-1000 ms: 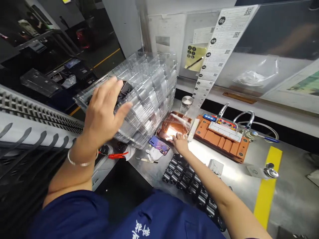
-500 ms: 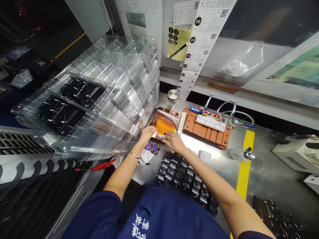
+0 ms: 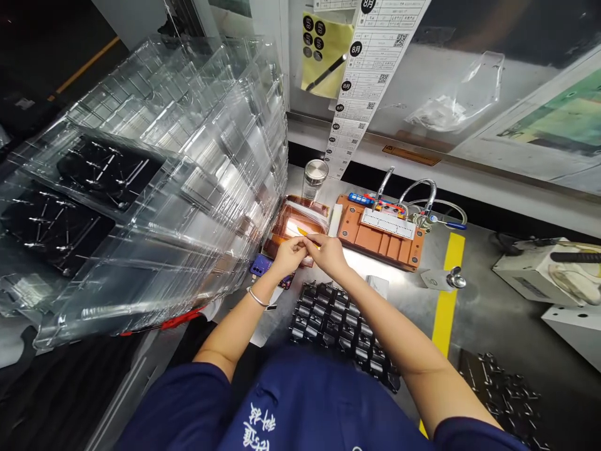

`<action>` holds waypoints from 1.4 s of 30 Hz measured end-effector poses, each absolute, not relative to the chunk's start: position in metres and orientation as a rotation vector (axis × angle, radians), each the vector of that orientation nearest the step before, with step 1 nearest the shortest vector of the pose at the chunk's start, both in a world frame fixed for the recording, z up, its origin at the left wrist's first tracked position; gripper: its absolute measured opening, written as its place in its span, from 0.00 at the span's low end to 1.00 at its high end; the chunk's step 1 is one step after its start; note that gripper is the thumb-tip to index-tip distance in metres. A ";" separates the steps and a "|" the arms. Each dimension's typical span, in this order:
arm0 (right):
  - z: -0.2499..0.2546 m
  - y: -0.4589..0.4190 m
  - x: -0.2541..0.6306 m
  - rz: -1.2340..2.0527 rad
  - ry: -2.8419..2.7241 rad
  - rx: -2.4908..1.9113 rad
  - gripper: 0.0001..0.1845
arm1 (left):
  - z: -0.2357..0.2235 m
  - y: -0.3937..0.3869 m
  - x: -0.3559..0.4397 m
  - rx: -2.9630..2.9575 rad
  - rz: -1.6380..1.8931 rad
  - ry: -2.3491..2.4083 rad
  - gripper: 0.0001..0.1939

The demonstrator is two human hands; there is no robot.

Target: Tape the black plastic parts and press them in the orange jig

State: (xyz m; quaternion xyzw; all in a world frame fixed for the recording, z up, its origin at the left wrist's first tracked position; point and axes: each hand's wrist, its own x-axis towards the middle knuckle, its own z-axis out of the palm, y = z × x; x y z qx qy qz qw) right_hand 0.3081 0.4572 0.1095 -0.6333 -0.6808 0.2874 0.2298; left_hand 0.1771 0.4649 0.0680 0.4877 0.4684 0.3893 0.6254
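Note:
My left hand (image 3: pixel 290 255) and my right hand (image 3: pixel 328 253) meet at the front edge of an amber see-through box (image 3: pixel 282 219). The right fingers pinch a small, thin orange-yellow piece (image 3: pixel 303 232), like film, whose tip sticks out past them. My left fingertips are closed against the right ones; what they hold is hidden. Right below the left hand lies a phone in a purple case (image 3: pixel 260 265), partly covered by the wrist. Rows of black moulded parts (image 3: pixel 323 313) lie on the bench nearer to my body.
Stacked clear plastic trays (image 3: pixel 201 188) rise on the left, some holding black parts. A lidded glass jar (image 3: pixel 314 178) stands behind the box. To the right are an orange-brown fixture (image 3: pixel 375 238) with hoses, a small metal bottle (image 3: pixel 441 279) and yellow tape (image 3: pixel 448 282).
My hands, apart before, have come together over the box's front edge. An orange-yellow piece now shows between the right fingers. The whole view has shifted slightly.

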 end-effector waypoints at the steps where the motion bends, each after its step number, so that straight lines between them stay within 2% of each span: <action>1: 0.116 0.458 0.312 0.827 -1.911 -1.757 0.12 | 0.070 0.464 0.176 1.185 0.892 1.058 0.07; 9: 0.153 0.465 0.339 1.149 -2.030 -1.581 0.14 | 0.083 0.464 0.163 1.537 0.851 0.884 0.08; 15: 0.153 0.461 0.339 0.780 -2.321 -1.910 0.10 | 0.072 0.455 0.172 1.597 0.846 0.970 0.06; 17: 0.141 0.462 0.350 0.825 -2.103 -1.961 0.09 | 0.062 0.457 0.173 1.513 0.860 1.164 0.06; 21: 0.110 0.448 0.399 0.921 -1.251 -1.876 0.10 | 0.037 0.474 0.166 1.247 0.802 1.629 0.08; 24: 0.096 0.418 0.442 0.786 -0.738 -1.794 0.14 | 0.029 0.485 0.156 1.295 0.639 1.866 0.08; 27: 0.097 0.379 0.472 0.567 -0.566 -1.790 0.15 | 0.032 0.485 0.151 1.499 0.493 2.041 0.10; 32: 0.122 0.331 0.491 0.488 -0.840 -1.981 0.14 | 0.040 0.476 0.157 1.783 0.199 2.201 0.18; 36: 0.140 0.316 0.496 0.398 -1.261 -2.137 0.12 | 0.037 0.471 0.159 2.207 0.099 2.011 0.25; 39: 0.145 0.311 0.499 0.295 -1.535 -2.142 0.11 | 0.039 0.473 0.159 2.225 -0.002 1.967 0.26; 42: 0.148 0.308 0.503 0.308 -1.792 -2.158 0.12 | 0.053 0.477 0.180 2.209 0.121 2.044 0.24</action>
